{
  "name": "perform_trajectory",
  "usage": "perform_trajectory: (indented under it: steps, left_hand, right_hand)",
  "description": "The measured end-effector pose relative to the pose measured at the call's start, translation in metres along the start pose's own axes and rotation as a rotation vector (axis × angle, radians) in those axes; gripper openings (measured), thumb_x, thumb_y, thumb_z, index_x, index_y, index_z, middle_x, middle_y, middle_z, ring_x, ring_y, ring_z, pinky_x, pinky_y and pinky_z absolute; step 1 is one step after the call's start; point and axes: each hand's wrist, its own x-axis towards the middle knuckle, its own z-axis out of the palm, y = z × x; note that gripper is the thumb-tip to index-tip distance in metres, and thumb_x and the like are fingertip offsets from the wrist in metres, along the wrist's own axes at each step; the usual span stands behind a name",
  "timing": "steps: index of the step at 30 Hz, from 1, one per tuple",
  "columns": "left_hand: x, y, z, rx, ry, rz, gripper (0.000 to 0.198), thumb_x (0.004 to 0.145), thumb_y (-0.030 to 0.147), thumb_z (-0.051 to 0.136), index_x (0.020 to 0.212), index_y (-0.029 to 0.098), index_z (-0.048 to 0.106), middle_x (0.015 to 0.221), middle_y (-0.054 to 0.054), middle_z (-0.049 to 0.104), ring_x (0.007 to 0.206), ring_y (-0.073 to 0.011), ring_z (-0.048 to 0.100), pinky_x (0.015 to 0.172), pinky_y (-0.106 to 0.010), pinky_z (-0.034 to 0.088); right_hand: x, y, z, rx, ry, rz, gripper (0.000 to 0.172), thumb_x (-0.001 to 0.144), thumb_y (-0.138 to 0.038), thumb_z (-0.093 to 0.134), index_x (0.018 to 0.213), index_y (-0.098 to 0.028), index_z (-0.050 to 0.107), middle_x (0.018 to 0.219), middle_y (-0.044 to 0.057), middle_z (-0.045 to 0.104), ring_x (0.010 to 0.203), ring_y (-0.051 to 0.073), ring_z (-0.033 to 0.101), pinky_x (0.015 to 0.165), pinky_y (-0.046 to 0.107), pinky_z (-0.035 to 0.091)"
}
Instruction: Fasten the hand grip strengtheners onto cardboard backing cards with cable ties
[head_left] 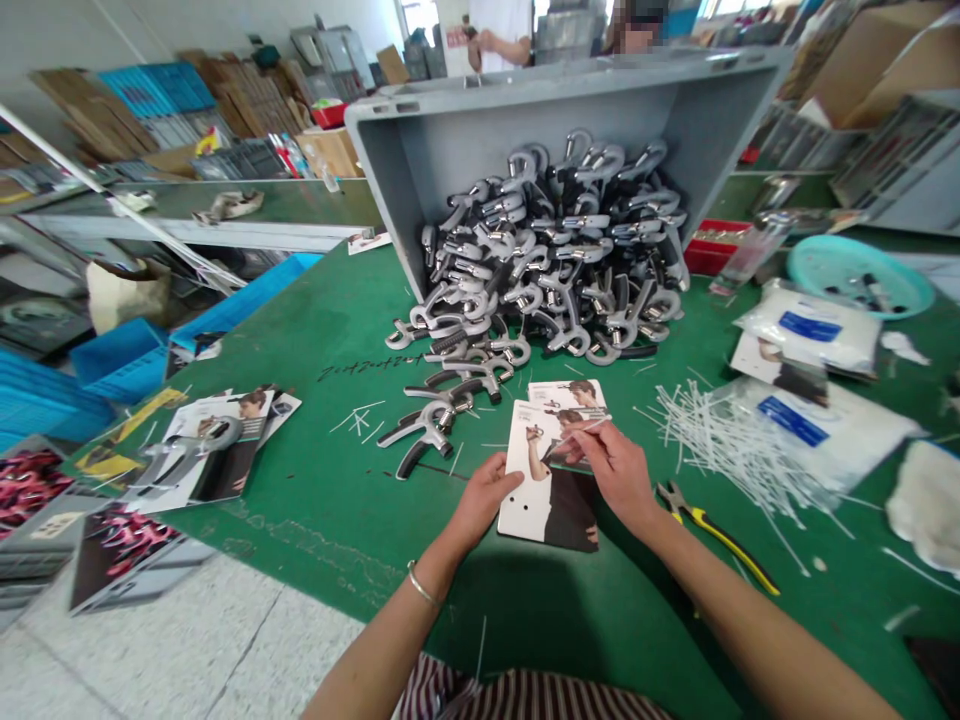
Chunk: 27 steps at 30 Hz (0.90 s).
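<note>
A printed backing card (536,495) with a picture of a person lies on the green table (360,500) in front of me. My left hand (484,495) grips the card's left edge, fingers curled. My right hand (615,465) rests on the card's right side and pinches a thin white cable tie (581,430) that points left over the card. A second card (566,393) lies just behind. Grey and black hand grippers (431,425) lie loose beyond the cards.
A tipped grey bin (465,130) spills a heap of hand grippers (555,260). White cable ties (720,430), yellow-handled pliers (712,530) and plastic bags (817,330) lie to the right. Finished carded grippers (202,450) sit left. People stand behind the bin.
</note>
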Motion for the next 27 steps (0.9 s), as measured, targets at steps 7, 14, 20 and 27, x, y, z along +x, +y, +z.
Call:
perform_trajectory:
  steps: [7, 14, 20, 27]
  left_hand:
    - [0.004, -0.006, -0.006, -0.008, -0.023, 0.022, 0.041, 0.077, 0.035, 0.073, 0.109, 0.014, 0.061, 0.084, -0.004, 0.072, 0.063, -0.0155, 0.066, 0.056, -0.022, 0.046]
    - [0.003, 0.001, -0.008, -0.022, -0.016, 0.023, 0.042, 0.076, 0.034, 0.073, 0.11, 0.013, 0.061, 0.089, -0.007, 0.073, 0.06, -0.0134, 0.064, 0.054, -0.022, 0.047]
    - [0.002, 0.003, -0.006, 0.007, 0.003, 0.02, 0.042, 0.075, 0.035, 0.074, 0.109, 0.014, 0.062, 0.087, -0.007, 0.074, 0.059, -0.0135, 0.063, 0.054, -0.022, 0.046]
    - [0.001, 0.005, -0.005, 0.048, 0.027, 0.047, 0.04, 0.076, 0.034, 0.073, 0.109, 0.015, 0.063, 0.094, -0.006, 0.074, 0.064, -0.0145, 0.064, 0.06, -0.023, 0.047]
  right_hand:
    - [-0.011, 0.004, 0.002, -0.075, -0.084, -0.06, 0.021, 0.1, -0.038, 0.045, 0.098, -0.024, 0.061, 0.086, 0.003, 0.073, 0.071, 0.018, 0.07, 0.073, 0.033, 0.056]
    - [-0.011, 0.005, -0.001, -0.02, -0.034, -0.009, 0.02, 0.1, -0.039, 0.047, 0.101, -0.024, 0.06, 0.089, 0.003, 0.073, 0.073, 0.019, 0.07, 0.075, 0.034, 0.056]
    - [-0.02, -0.002, -0.001, -0.024, -0.107, -0.025, 0.021, 0.1, -0.037, 0.045, 0.098, -0.022, 0.06, 0.087, 0.004, 0.073, 0.072, 0.017, 0.07, 0.073, 0.032, 0.056]
    - [-0.041, -0.006, -0.003, -0.059, -0.198, -0.089, 0.018, 0.099, -0.032, 0.048, 0.103, -0.023, 0.062, 0.092, 0.006, 0.073, 0.077, 0.019, 0.07, 0.075, 0.034, 0.057]
